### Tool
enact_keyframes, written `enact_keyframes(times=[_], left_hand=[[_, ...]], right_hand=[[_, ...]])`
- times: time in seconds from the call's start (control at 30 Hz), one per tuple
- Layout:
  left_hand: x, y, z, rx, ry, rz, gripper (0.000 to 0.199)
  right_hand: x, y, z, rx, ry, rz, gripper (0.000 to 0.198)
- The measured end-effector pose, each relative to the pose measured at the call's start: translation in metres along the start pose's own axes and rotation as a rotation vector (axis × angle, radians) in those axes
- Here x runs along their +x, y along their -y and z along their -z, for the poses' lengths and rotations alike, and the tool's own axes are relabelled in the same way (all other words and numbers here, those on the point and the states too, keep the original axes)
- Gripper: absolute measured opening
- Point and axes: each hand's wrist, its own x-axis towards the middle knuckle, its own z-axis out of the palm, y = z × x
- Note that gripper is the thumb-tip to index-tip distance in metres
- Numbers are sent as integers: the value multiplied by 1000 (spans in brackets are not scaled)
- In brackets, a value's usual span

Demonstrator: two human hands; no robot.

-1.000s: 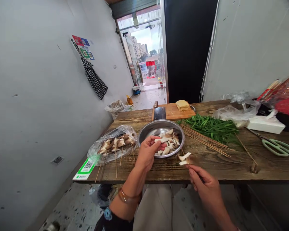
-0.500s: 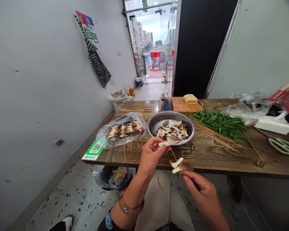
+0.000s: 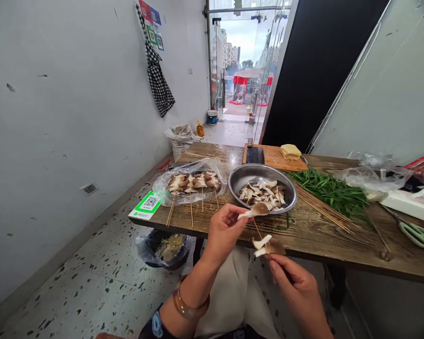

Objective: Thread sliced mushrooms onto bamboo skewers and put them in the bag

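Note:
My left hand [image 3: 228, 228] is closed on a mushroom piece [image 3: 259, 210] with a brown cap and white stem, just in front of the bowl. Lower and to the right, my right hand [image 3: 297, 280] pinches a wooden skewer [image 3: 257, 227] near mushroom pieces [image 3: 265, 246] threaded on it. The skewer's bare end points up toward the piece in my left hand; whether they touch I cannot tell. Behind my hands, a steel bowl [image 3: 235, 178] holds many loose mushroom pieces. Filled mushroom skewers [image 3: 194, 182] lie on a plastic-covered tray to the left.
Bare skewers [image 3: 325, 209] and green leafy stalks [image 3: 325, 186] lie right of the bowl. A cutting board [image 3: 273, 160] carries a cleaver [image 3: 255, 155] and stacked yellow sheets [image 3: 290, 151]. Scissors [image 3: 417, 234] lie at far right, a QR card [image 3: 144, 206] at the left edge, a lined bin [image 3: 167, 252] below.
The view has swung left, so the table and bowl appear shifted right. Both hands keep their holds, with the mushroom piece and skewer almost unmoved relative to each other.

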Motion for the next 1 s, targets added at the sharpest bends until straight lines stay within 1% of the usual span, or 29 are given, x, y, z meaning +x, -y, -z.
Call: enact_keyframes(times=[0.17,0.37,0.5,0.6,0.73,0.8,0.9,1.0], left_hand=[[-3,7,-2,95,12,-47,12],[-3,11,-5,62,53,-1,11],[-5,12,-13,34,114,88,14],[-8,12,-21,13,168,160,15],[-9,11,-29,-34,229,227,14],[-8,13,-31,-90,240,266,16],[-7,18,-32,-186,241,338,25],[-8,24,-36,-166,234,381,31]], right_hand=[[-1,-1,0,-11,-20,3,24],[1,-3,3,-20,-35,29,24],[1,-5,7,-25,-47,34,23],[1,-7,10,-12,-55,-3,23],[1,-10,14,17,-116,-33,25],[0,-11,16,26,-135,-28,26],[1,-12,18,25,-150,-21,26],[1,-15,18,22,-142,-1,25]])
